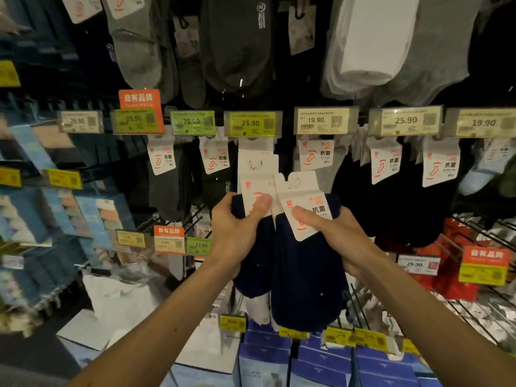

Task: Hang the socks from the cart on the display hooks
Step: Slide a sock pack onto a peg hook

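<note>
I hold two packs of navy socks in front of the display. My left hand point(237, 227) grips the left navy sock pack point(252, 275), thumb pressed on its white header card point(255, 188), which reaches up toward the hook under the 25.90 price tag point(252, 123). My right hand point(329, 236) grips the right navy sock pack point(304, 275), thumb on its white card point(303, 196), whose hanging hole shows free of any hook. The hook itself is hidden behind the cards. No cart is in view.
Rows of hanging socks fill the wall: grey, black and white ones point(363, 43) above, black ones point(396, 196) to the right, dark ones point(167, 188) to the left. Price tags line the rail. Red packs point(452, 261) hang lower right, blue boxes point(321, 364) stand below.
</note>
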